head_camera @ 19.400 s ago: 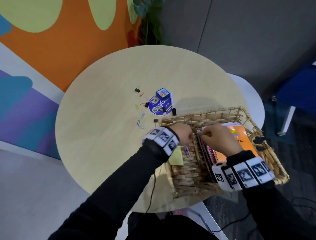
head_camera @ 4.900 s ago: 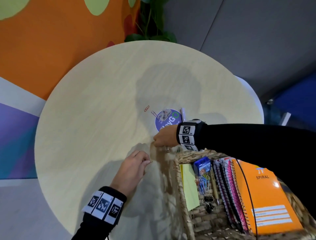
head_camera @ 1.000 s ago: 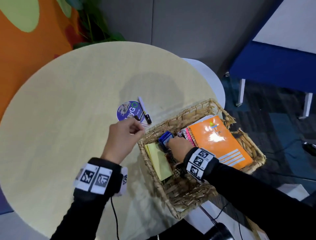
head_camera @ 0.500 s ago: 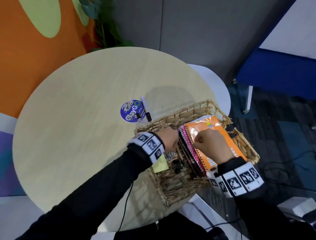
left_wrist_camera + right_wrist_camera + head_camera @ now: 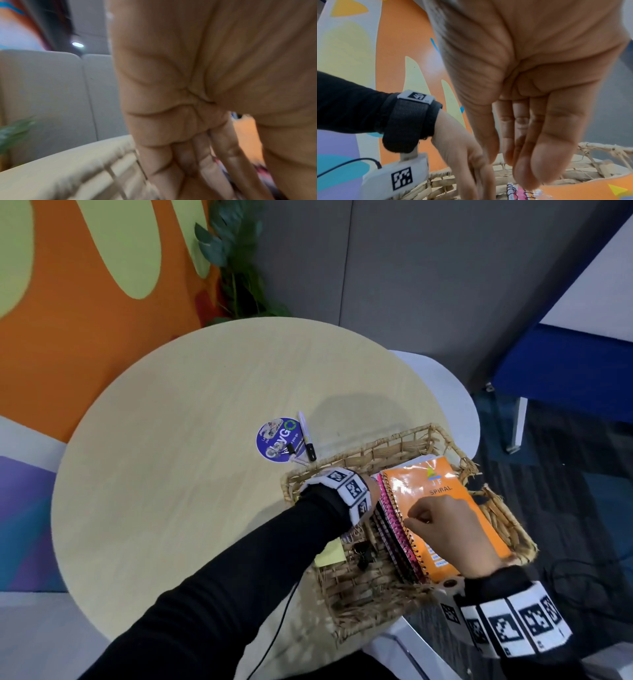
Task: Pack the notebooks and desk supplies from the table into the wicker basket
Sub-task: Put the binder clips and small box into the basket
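Round pale surface (image 5: 178, 474) carries your wicker basket (image 5: 370, 604) at its near edge; your right hand (image 5: 445, 529) pinches the orange notebook (image 5: 442, 491) inside it, your left hand (image 5: 188, 108) reaches in with straight fingers (image 5: 202, 169); a marker (image 5: 306, 435) waits outside

- Setting: an office lounge or breakout area.
- Evidence: round pale wood table (image 5: 191, 474); orange wall mural (image 5: 85, 313); grey partition panels (image 5: 428, 278); blue upholstered bench (image 5: 575, 364); potted plant (image 5: 236, 265); carpeted floor (image 5: 565, 467).
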